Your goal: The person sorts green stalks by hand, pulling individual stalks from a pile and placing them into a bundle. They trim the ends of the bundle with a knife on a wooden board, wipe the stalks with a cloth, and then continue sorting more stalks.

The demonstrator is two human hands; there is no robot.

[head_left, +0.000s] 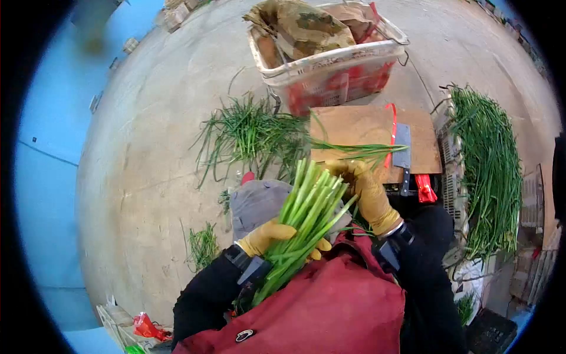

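My left hand (272, 237), in a yellow glove, is wrapped round a thick bunch of chives (306, 215). Their pale green stem ends point up and away from me, and the lower part lies against my red apron (318, 307). At the upper right of the bunch is my right hand (368, 192), also gloved in yellow. Its fingers are curled closed beside the stem ends; what they pinch, if anything, is hidden. Just beyond it, a few loose chives (365, 148) lie on a wooden board (348, 124), crossing the blade of a cleaver (402, 147).
A crate (451, 159) heaped with chives (486, 171) stands at the right. Loose trimmings (250, 130) lie on the concrete floor (141, 171) to the left. Beyond the board is a white and red basket (336, 79) holding sacks (306, 29). Red ties (424, 187) hang by the cleaver's handle.
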